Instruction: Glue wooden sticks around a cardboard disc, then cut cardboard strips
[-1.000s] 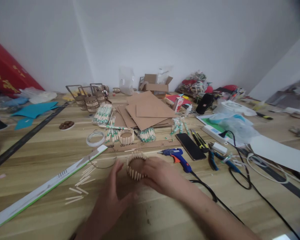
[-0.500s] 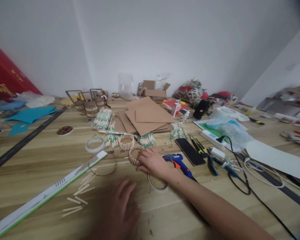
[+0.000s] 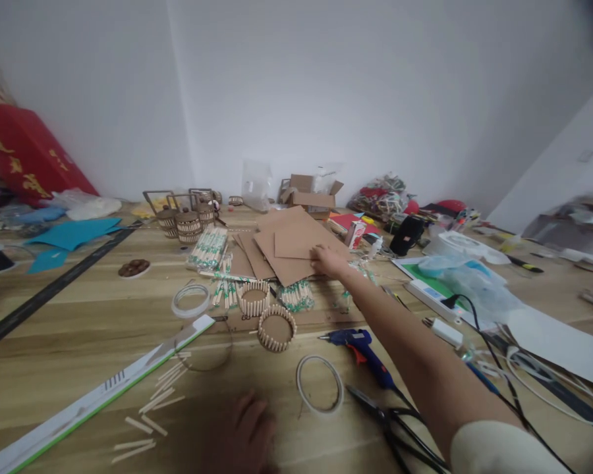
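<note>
My right hand (image 3: 330, 261) reaches far forward to the stack of brown cardboard, its bent fingers closed at the front right corner of a cardboard sheet (image 3: 296, 243). My left hand (image 3: 247, 431) is low at the front edge of view, dark and blurred, so its fingers are hard to read. Between the hands stand two rings of short wooden sticks: the nearer ring (image 3: 277, 328) and, touching it, the farther ring (image 3: 254, 299). A blue glue gun (image 3: 358, 342) lies right of them, beside a roll of tape (image 3: 319, 384) and black scissors (image 3: 383, 416).
Loose sticks (image 3: 161, 395) lie at left, near a long white strip with a green edge (image 3: 99, 395). Wrapped stick bundles (image 3: 208, 248) and small lidded buckets (image 3: 188, 227) stand farther back. At right are a power strip (image 3: 432, 299), cables and a plastic bag (image 3: 474, 276).
My right hand has left the nearer stick ring and moved forward to the cardboard. My left hand has drawn back toward the front edge. The scissors have come into sight.
</note>
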A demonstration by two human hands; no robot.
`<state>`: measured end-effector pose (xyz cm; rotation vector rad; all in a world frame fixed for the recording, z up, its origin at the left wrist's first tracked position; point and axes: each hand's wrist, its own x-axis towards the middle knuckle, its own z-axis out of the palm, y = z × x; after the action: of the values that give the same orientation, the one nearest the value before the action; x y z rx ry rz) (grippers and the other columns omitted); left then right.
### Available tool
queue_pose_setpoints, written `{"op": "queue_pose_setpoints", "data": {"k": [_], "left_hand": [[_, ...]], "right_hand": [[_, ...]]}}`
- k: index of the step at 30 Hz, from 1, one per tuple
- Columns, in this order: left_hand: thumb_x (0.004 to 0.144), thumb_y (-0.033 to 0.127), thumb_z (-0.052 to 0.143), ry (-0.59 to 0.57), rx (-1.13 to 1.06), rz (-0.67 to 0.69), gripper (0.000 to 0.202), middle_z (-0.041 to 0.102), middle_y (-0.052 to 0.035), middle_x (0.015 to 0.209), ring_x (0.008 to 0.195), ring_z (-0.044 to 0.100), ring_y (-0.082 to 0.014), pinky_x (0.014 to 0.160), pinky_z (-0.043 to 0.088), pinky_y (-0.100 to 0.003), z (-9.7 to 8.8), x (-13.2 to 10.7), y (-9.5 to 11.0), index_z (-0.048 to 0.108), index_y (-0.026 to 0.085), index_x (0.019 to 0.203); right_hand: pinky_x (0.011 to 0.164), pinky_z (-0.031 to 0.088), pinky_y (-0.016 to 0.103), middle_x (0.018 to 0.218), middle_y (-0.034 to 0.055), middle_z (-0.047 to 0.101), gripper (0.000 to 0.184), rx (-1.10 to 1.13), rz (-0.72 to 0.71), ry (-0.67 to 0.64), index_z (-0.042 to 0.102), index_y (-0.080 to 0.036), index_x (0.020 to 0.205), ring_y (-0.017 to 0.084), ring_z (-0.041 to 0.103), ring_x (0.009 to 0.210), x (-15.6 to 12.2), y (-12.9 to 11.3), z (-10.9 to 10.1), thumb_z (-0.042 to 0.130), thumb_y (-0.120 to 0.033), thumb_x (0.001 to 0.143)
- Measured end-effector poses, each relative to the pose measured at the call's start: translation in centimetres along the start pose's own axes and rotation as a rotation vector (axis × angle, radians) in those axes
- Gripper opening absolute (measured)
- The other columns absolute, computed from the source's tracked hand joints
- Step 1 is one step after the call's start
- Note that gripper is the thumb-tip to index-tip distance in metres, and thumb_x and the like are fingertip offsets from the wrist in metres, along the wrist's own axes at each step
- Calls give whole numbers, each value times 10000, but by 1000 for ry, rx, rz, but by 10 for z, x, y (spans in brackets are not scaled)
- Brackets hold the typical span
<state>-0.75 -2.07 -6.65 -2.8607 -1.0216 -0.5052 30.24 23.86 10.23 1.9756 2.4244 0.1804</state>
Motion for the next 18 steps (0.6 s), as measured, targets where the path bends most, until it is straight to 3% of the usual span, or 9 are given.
{"op": "queue_pose_setpoints", "data": {"k": [2,5,10,14,16,18], "left_hand": [[874,408,671,56,43,-75,302,728,-73,1211,1140,635,-306,944,550,-381,11,-2,-4,716,275,1140],[865,243,644,75,-21,-61,282,746,-27,1180,1093,670,-273,890,567,-339,17,-3,-7,720,329,1122],[785,327,709,-5,-114,-73,427,691,-61,1302,1183,623,-331,956,554,-406,-7,2,1,690,281,1210],[832,221,661,13,-97,-71,359,711,-72,1244,1174,617,-298,990,541,-427,-34,11,16,681,229,1191],[906,179,567,147,-113,-58,257,724,-73,1195,1178,619,-267,1053,501,-430,-50,13,24,688,215,1130],[954,169,517,243,-103,11,308,695,-57,1268,1265,579,-243,1122,444,-402,-70,15,32,644,235,1226]], "right_hand": [[951,533,495,1340,106,587,377,-22,19,13,583,-180,1300,264,613,1146,12,6,3,629,-348,966],[934,543,480,1296,101,613,352,-49,27,14,602,-171,1268,253,629,1114,21,8,7,631,-348,965],[940,531,471,1280,115,613,340,-53,30,72,607,-146,1245,252,626,1104,10,8,-1,634,-331,961],[953,479,430,1261,244,567,329,-7,-47,157,594,-7,1205,311,590,1122,-27,1,-29,569,-236,971],[914,473,388,1228,231,574,334,37,-133,180,593,-19,1215,296,601,1064,-59,-13,-42,506,-257,998],[852,472,345,1178,169,600,327,90,-263,173,615,-86,1213,255,614,977,-103,-36,-49,469,-297,1010]]}}
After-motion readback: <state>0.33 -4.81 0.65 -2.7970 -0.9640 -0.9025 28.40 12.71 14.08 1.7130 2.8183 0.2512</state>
